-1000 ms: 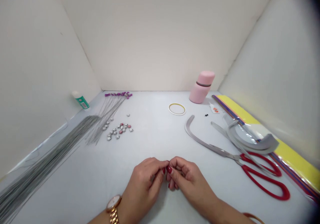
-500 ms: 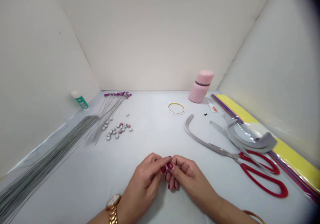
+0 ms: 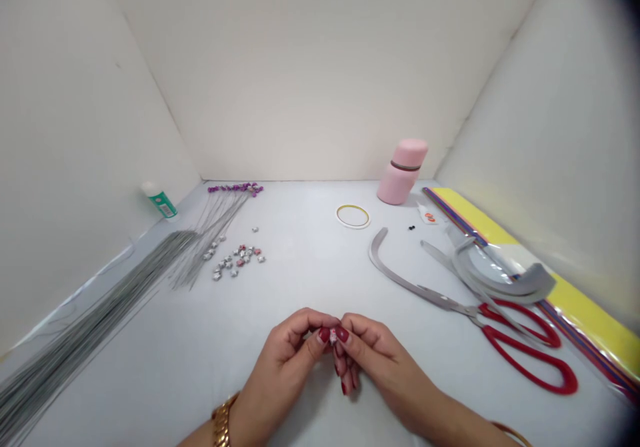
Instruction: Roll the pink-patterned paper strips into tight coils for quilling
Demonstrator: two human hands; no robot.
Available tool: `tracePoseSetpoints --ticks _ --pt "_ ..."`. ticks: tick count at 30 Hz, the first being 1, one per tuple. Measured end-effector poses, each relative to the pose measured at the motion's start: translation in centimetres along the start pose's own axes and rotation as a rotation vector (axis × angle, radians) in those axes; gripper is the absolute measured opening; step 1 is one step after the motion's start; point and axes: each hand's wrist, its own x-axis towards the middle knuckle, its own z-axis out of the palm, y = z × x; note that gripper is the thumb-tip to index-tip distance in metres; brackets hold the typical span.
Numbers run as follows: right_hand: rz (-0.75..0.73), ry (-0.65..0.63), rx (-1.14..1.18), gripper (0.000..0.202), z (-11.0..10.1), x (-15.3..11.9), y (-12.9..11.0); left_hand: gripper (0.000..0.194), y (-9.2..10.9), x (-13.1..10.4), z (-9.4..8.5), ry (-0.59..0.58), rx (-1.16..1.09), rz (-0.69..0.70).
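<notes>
Between the thumb tips of both hands is a tiny silver and reddish star-like piece [image 3: 333, 336], low in the middle of the view. My left hand [image 3: 296, 354] pinches it from the left, with a gold watch band at the wrist. From the right, my right hand [image 3: 373, 357] pinches the same piece, its lower fingers hanging below it. Farther forward and left lie several small silver and pinkish stars [image 3: 241, 262] on the pale table.
Thin grey wires [image 3: 115, 300] run along the left, near purple-tipped stems [image 3: 235, 188] and a glue stick [image 3: 162, 203]. On the right are red-handled scissors [image 3: 530, 360], grey strips [image 3: 395, 277], coloured sheets [image 3: 585, 314], a tape ring [image 3: 353, 226] and a pink bottle [image 3: 400, 179].
My left thumb has shifted up beside the right thumb, and the small piece now shows between them. The lower fingers of my right hand have dropped slightly.
</notes>
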Motion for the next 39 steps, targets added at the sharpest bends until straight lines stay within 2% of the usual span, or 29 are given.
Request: tracePoseSetpoints --ticks 4,11,17,24,28,32,36,39 --pt "0.018 -0.007 0.068 0.03 0.22 -0.16 0.13 0.011 -0.2 0.38 -0.05 0.032 -0.123 -0.066" --pt "-0.023 0.0 -0.047 0.031 0.44 -0.3 0.21 0.011 -0.22 0.48 -0.03 0.005 -0.196 -0.094" --pt "0.052 -0.045 0.106 0.031 0.33 -0.27 0.27 0.014 -0.49 0.46 -0.25 0.018 -0.186 -0.142" --pt "-0.004 -0.007 0.021 0.03 0.56 -0.26 0.3 0.009 -0.34 0.44 0.11 0.001 -0.18 -0.069" --pt "0.017 -0.043 0.103 0.03 0.36 -0.09 0.44 0.008 -0.11 0.25 0.31 0.003 -0.088 -0.037" --pt "-0.006 -0.004 0.045 0.031 0.51 -0.17 0.37 0.012 -0.41 0.0 0.26 0.029 0.015 0.014" --pt "-0.001 -0.004 0.065 0.032 0.72 -0.26 0.16 0.015 -0.22 -0.24 -0.1 0.112 0.391 0.143" --pt "-0.013 -0.009 0.086 0.032 0.7 -0.25 0.13 0.017 0.26 -0.35 -0.32 0.087 0.669 0.27"
